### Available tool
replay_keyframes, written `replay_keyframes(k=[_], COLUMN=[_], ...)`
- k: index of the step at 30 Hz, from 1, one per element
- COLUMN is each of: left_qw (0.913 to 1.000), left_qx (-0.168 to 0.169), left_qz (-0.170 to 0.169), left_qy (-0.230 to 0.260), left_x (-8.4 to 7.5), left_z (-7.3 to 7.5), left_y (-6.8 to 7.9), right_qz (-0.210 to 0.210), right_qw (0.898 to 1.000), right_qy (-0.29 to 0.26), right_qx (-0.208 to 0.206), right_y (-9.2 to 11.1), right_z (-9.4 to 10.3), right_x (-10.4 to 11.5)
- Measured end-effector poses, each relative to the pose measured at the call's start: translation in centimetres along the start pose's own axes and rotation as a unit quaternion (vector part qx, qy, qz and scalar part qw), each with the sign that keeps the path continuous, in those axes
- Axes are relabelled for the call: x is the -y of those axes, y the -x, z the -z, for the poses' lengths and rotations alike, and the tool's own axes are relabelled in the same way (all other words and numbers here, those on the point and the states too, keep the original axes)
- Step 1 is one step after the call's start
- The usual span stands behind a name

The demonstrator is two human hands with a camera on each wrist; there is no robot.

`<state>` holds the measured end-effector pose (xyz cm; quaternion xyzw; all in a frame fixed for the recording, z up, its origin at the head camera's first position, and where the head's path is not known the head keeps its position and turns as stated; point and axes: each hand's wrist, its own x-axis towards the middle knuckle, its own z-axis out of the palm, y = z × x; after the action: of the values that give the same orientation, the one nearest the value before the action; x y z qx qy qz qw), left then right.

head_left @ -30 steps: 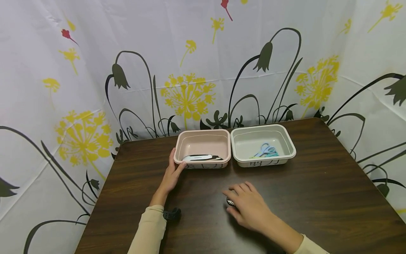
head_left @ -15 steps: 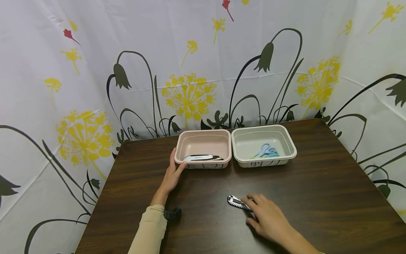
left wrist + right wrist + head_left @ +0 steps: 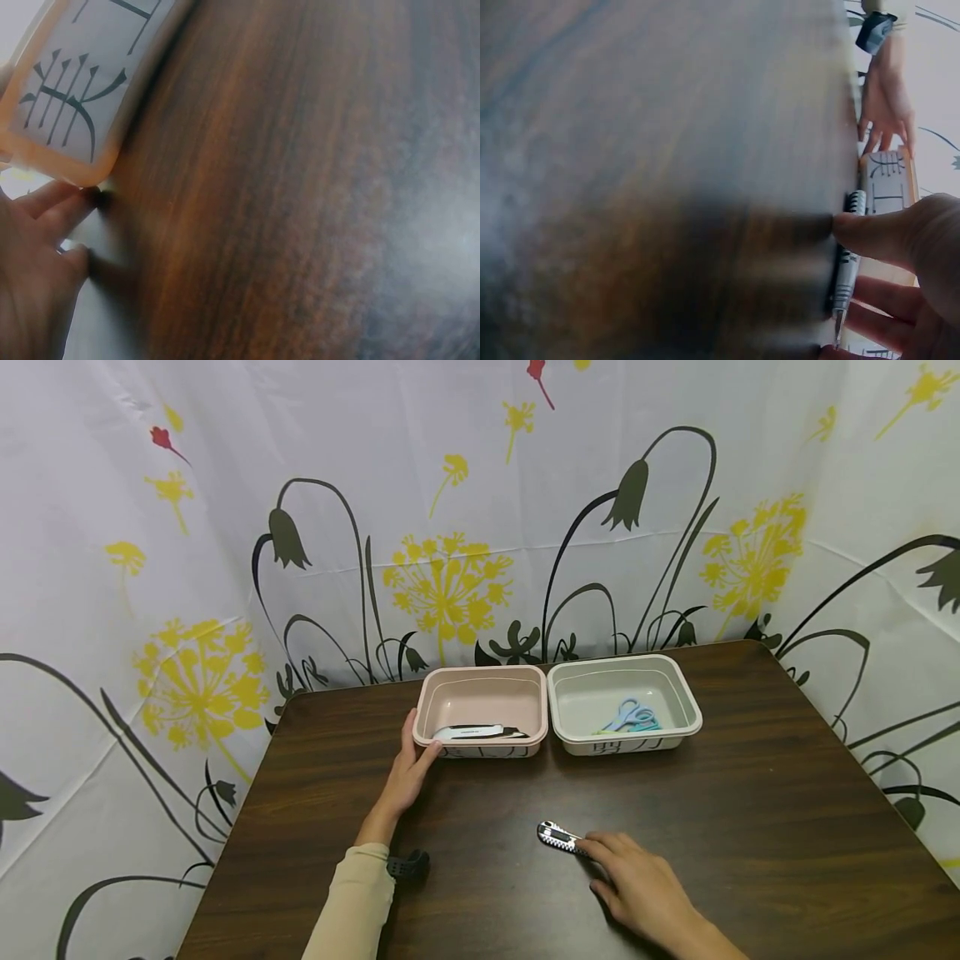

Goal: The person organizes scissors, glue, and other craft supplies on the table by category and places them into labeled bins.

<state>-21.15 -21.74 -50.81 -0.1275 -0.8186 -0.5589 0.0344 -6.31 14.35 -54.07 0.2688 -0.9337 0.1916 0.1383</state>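
Note:
My left hand point(image 3: 403, 781) rests at the left end of a pink plastic bin point(image 3: 480, 692), its thumb on the front rim and its fingers straight along the side. Inside that bin lie white-and-black utility knives point(image 3: 471, 732). On the table in front, a black-and-white patterned utility knife point(image 3: 557, 837) lies flat; the right wrist view shows its narrow metal tip point(image 3: 838, 324). My right hand point(image 3: 641, 885) is over its right end, fingers loosely bent and touching it, with the thumb point(image 3: 874, 234) apart from it in the head view.
Right of the pink bin stands a grey-white bin point(image 3: 592, 681) holding light-blue scissors point(image 3: 628, 717) and something teal and green. Both bins carry front labels with black characters. A flower-printed curtain point(image 3: 337, 610) hangs behind the dark wooden table point(image 3: 465, 893).
My right hand has drawn back to the right and toward me, uncovering the patterned utility knife, then edged slightly back over its right end. My left hand and both bins have stayed put.

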Motion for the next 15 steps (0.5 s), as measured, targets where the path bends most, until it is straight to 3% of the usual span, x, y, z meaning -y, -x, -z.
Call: replay_keyframes(k=[9, 15], left_qw=[0.9999, 0.9999], left_qx=[-0.002, -0.002], left_qz=[0.005, 0.007], left_qy=[-0.008, -0.009], left_x=[-0.1, -0.01], left_z=[0.04, 0.04], left_y=[-0.04, 0.04], right_qz=[0.02, 0.015], right_qw=[0.999, 0.999], right_qy=[0.009, 0.011], right_qx=[-0.048, -0.051], right_y=[-0.53, -0.79], right_z=[-0.88, -0.85], right_x=[-0.23, -0.22])
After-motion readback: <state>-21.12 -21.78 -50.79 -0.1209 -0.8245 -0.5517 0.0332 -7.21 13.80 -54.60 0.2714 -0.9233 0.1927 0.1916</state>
